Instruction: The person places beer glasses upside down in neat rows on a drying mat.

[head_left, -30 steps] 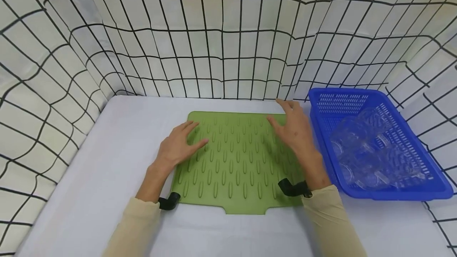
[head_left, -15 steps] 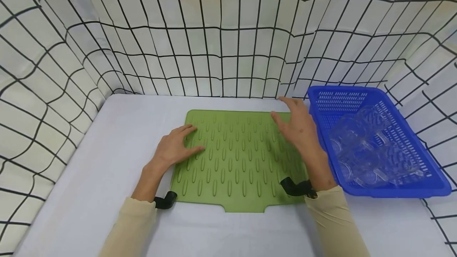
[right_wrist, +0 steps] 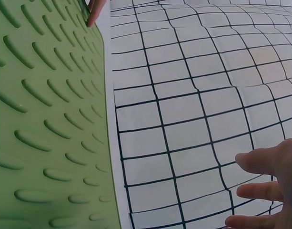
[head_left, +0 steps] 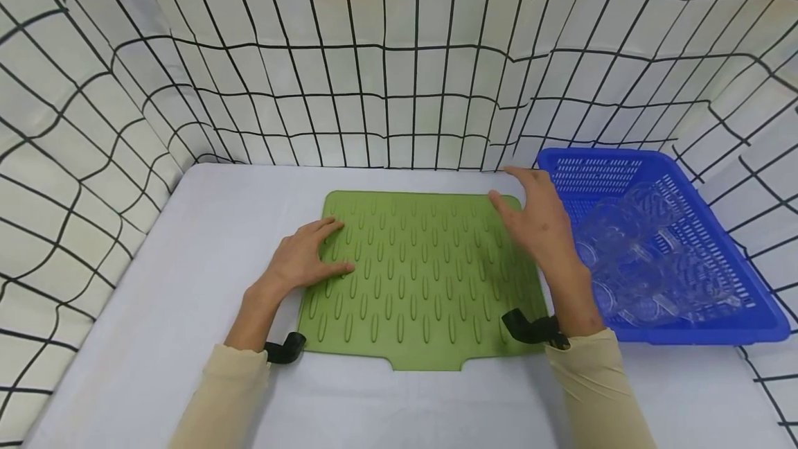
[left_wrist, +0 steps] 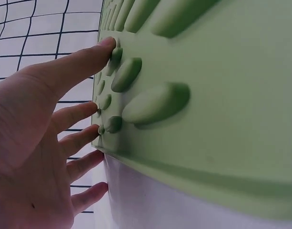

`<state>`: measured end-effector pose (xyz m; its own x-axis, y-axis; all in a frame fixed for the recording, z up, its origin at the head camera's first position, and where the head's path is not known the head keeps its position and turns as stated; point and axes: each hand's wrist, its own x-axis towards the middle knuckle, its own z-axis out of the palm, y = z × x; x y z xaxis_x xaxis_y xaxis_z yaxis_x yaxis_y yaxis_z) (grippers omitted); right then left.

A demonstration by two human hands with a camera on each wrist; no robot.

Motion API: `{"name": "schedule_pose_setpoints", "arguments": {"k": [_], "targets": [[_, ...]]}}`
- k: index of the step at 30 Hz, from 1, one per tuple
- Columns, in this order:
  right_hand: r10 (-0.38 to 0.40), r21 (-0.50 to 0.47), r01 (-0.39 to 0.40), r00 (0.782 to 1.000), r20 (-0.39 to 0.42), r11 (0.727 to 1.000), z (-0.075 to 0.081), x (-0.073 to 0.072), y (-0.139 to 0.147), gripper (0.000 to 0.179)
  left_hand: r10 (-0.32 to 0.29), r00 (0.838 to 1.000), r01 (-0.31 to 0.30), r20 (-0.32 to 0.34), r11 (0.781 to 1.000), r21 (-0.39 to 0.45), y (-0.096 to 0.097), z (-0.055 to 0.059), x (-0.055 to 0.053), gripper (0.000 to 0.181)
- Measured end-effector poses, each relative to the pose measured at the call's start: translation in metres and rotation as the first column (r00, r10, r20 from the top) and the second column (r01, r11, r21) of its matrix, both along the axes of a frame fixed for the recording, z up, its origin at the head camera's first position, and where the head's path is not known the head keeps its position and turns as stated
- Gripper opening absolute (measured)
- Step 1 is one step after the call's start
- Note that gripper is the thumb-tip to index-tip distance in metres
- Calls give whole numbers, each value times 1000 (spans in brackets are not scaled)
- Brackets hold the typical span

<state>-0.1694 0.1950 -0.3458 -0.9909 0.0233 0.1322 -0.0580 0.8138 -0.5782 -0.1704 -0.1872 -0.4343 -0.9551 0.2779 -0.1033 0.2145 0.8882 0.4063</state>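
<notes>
A green mat point(head_left: 411, 283) with raised oval ridges lies flat on the white-covered table. My left hand point(head_left: 303, 255) spreads over the mat's left edge. In the left wrist view the thumb of my left hand point(left_wrist: 45, 109) meets a ridge, and the other fingertips reach the mat's border. Over the mat's far right corner hovers my right hand point(head_left: 537, 217), its fingers spread and holding nothing. The right wrist view shows the fingers of my right hand point(right_wrist: 265, 186) apart from the mat. A blue basket point(head_left: 623, 161) stands just right of that hand.
Several clear glass-like vessels point(head_left: 648, 262) lie piled inside the basket. White walls with a black grid point(head_left: 399, 82) enclose the table's back and sides. The white tablecloth point(head_left: 187, 283) shows left of the mat and in front of it.
My right hand has moved right, toward the basket. My left hand has shifted slightly left and down onto the mat's edge. The view has tilted slightly; mat and basket stay in place.
</notes>
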Motion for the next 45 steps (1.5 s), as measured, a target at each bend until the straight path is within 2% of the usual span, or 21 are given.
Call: {"name": "schedule_pose_setpoints", "arguments": {"k": [8,15,30,45], "targets": [[-5,-19,6,1000,2,1000,4,1,14,57,-24,1000,24,6,999,25,-3,0,0,88],[3,-51,-3,1000,7,999,8,8,29,60,-47,999,47,-2,998,51,-4,-1,0,87],[-38,-43,35,998,-54,998,9,12,57,57,-45,999,45,-2,997,54,-7,-2,-1,87],[-96,-11,96,994,-54,995,20,20,77,57,-46,998,48,-32,997,53,-9,-5,0,86]]}}
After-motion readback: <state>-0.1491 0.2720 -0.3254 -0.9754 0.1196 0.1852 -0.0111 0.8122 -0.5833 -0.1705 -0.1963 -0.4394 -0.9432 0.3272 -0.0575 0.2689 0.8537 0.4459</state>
